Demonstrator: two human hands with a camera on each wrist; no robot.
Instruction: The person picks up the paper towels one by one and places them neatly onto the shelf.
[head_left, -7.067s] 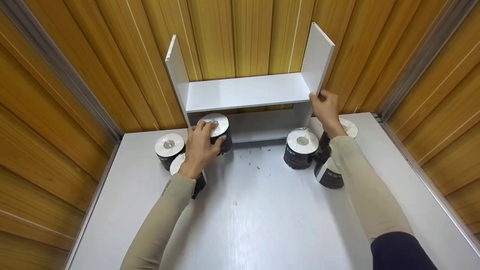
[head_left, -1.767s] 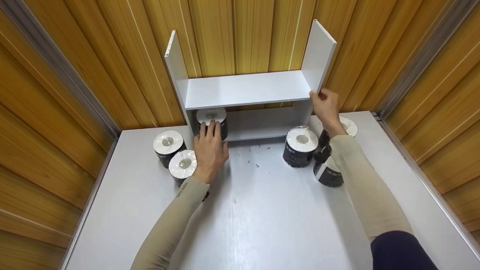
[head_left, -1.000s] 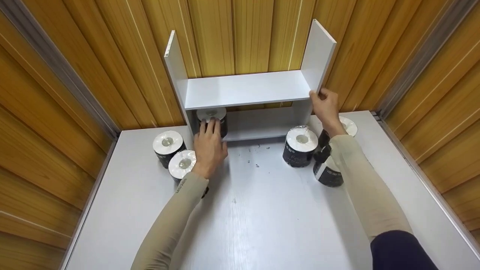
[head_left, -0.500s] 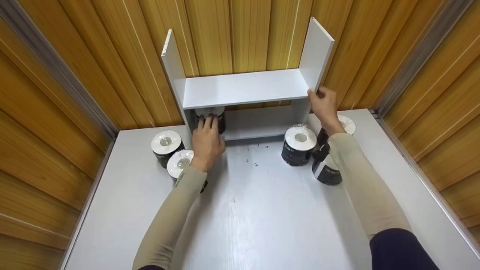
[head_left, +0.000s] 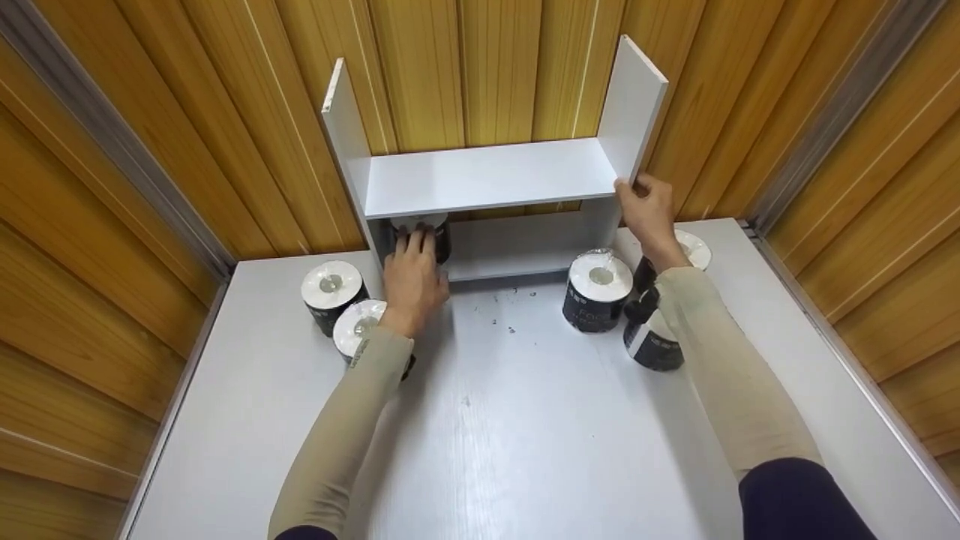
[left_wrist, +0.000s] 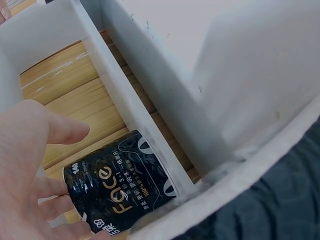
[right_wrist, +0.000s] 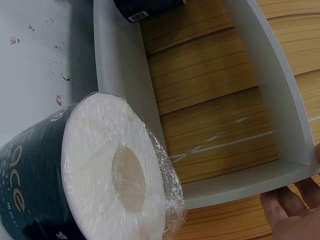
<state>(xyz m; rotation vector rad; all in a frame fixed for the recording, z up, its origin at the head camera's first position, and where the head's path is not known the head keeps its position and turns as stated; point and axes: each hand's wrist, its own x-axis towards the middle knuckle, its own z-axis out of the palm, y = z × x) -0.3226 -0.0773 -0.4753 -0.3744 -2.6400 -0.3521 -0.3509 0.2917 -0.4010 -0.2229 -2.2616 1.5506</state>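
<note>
My left hand reaches into the lower left compartment of a white two-tier shelf. Its fingertips touch the black-wrapped toilet roll standing there, while the thumb is held away from it in the left wrist view. Part of that roll is hidden behind the fingers and beneath the middle board. At the other end, my right hand grips the shelf's right side panel, thumb at the front edge and fingers behind it. A wrapped toilet roll looms close in the right wrist view.
Left of the shelf, two toilet rolls stand on the white table. Several more, including a nearer toilet roll, stand to the right, partly hidden by my right forearm. Wood-patterned walls enclose the back and sides.
My left hand brought the toilet roll from the shelf's front into its lower left compartment, then slid it slightly deeper. My right hand has kept its grip on the side panel.
</note>
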